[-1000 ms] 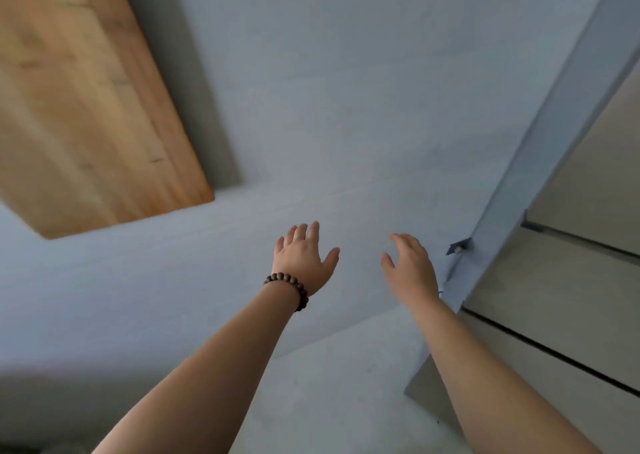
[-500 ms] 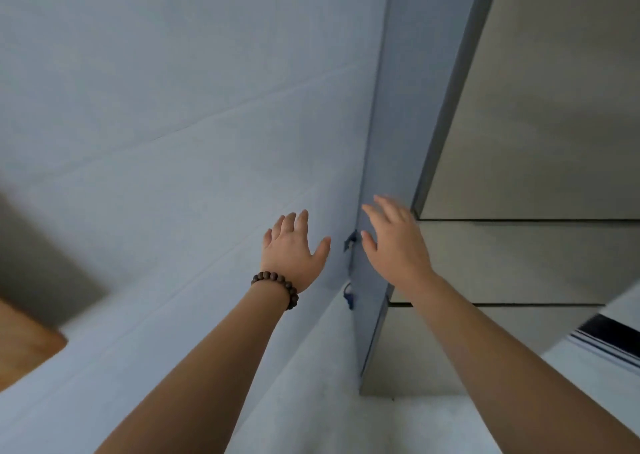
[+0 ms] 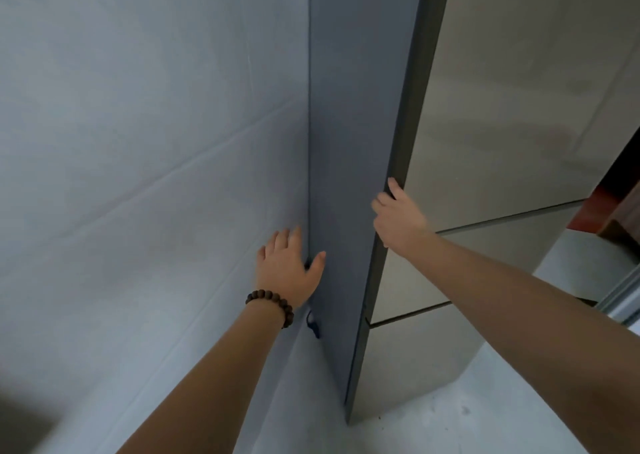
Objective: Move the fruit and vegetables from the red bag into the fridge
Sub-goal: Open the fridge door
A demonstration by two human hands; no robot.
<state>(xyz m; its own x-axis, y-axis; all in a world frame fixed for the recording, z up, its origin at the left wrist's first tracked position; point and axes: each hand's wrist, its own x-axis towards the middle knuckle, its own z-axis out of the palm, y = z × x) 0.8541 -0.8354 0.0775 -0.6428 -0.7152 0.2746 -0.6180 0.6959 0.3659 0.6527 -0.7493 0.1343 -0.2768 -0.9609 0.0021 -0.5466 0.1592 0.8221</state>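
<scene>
The fridge stands tall on the right, with a grey side panel (image 3: 353,141) and closed silvery doors (image 3: 519,107). My right hand (image 3: 398,214) is at the upper door's left edge, its fingertips hooked around that edge. My left hand (image 3: 287,273), a dark bead bracelet on its wrist, is spread open by the corner where the wall meets the fridge's side, and it holds nothing. No fruit or vegetables are in view. A red patch (image 3: 588,207) shows at the far right; I cannot tell whether it is the bag.
A pale grey wall (image 3: 138,141) fills the left half. A small dark cable or clip (image 3: 313,325) sits low in the corner by the fridge. Below the upper door are two lower door fronts (image 3: 433,270). Light floor (image 3: 450,426) lies in front.
My view has swung right, away from the wooden board and onto the fridge. My right hand has moved from open air to the door's edge. The left hand stays open near the corner.
</scene>
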